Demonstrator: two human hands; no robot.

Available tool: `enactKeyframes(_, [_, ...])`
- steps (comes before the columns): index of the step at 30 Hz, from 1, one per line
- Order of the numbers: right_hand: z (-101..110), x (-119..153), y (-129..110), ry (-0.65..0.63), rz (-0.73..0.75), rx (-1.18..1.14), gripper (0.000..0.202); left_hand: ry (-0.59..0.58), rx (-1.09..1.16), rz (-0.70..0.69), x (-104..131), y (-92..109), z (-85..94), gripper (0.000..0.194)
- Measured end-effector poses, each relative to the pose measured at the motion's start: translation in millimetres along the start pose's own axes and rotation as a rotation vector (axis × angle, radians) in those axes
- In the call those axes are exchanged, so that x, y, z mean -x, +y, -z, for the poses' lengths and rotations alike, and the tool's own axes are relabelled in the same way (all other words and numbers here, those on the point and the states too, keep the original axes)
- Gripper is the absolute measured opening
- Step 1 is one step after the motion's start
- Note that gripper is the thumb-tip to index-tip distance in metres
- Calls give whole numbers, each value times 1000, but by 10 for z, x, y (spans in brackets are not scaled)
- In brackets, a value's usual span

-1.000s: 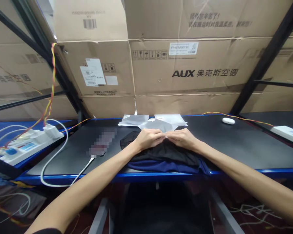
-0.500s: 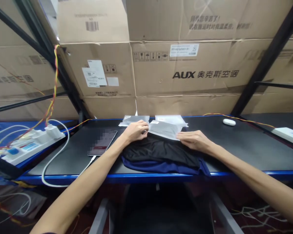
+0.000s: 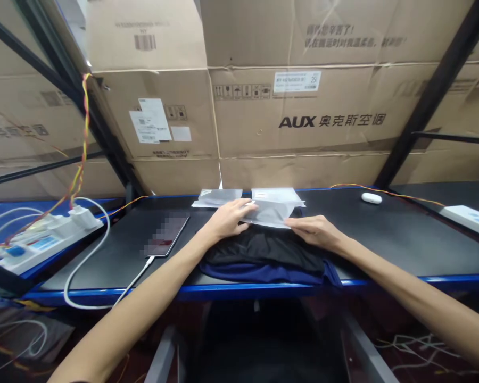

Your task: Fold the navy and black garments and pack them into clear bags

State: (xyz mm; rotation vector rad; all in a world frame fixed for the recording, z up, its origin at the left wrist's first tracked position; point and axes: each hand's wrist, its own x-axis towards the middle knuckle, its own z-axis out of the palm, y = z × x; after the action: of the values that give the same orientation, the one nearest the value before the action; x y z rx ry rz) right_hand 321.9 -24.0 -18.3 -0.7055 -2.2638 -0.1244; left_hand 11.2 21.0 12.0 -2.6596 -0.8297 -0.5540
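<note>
A translucent white plastic packet with a small label lies tilted over dark folded cloth. My right hand pinches its lower right corner between thumb and fingers. At the packet's left end, my left hand rests with its fingers stretched over the top edge and its thumb apart below. Beneath both hands is black cloth, with dark blue cloth showing along its front. Just behind lie two more pale packets, a left packet and a right packet.
A phone with a white charging cable lies to the left. Power strips stand at the far left and far right. A white earbud case sits back right. Large cardboard boxes wall the rear.
My left hand's fingers have straightened and spread across the packet's left end, where they were curled before. My right hand keeps its pinch on the corner. The view has shifted slightly.
</note>
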Motion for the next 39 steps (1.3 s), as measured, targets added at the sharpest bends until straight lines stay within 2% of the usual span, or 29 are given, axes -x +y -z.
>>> enactKeyframes(3, [-27, -24, -29, 7, 17, 6, 26, -6, -14, -92, -69, 45, -112, 52])
enactKeyframes(7, [-33, -27, -40, 35, -16, 59, 27, 126, -66, -61, -80, 4, -73, 36])
enactKeyframes(10, [-41, -27, -49, 7, -57, 77, 29, 234, -110, 46, -20, -138, 45, 32])
enactKeyframes(13, [-62, -33, -64, -74, -85, 71, 28, 278, -140, 232, 68, -372, 121, 35])
enactKeyframes(18, [-83, -45, -79, -163, -95, 41, 26, 235, -122, 483, 201, -769, 34, 44])
enactKeyframes(22, [-77, -50, -76, -200, -99, 30, 27, 57, -82, 509, 243, -905, -128, 42])
enactKeyframes(27, [-66, -51, -64, -243, -110, 7, 29, -100, -43, 536, 240, -911, -184, 54])
enactKeyframes(32, [-50, -75, -53, -272, -144, -45, 32, -148, -12, 579, 203, -852, -83, 57])
enactKeyframes(34, [-43, -104, -51, -273, -166, -72, 33, -98, 11, 537, 175, -770, -35, 54])
enactKeyframes(37, [-45, -171, -47, -314, -209, -93, 38, -34, 147, 396, 136, -551, 24, 47])
enactKeyframes(39, [-65, -225, -42, -363, -244, -101, 44, -95, 282, 293, 125, -376, 43, 48])
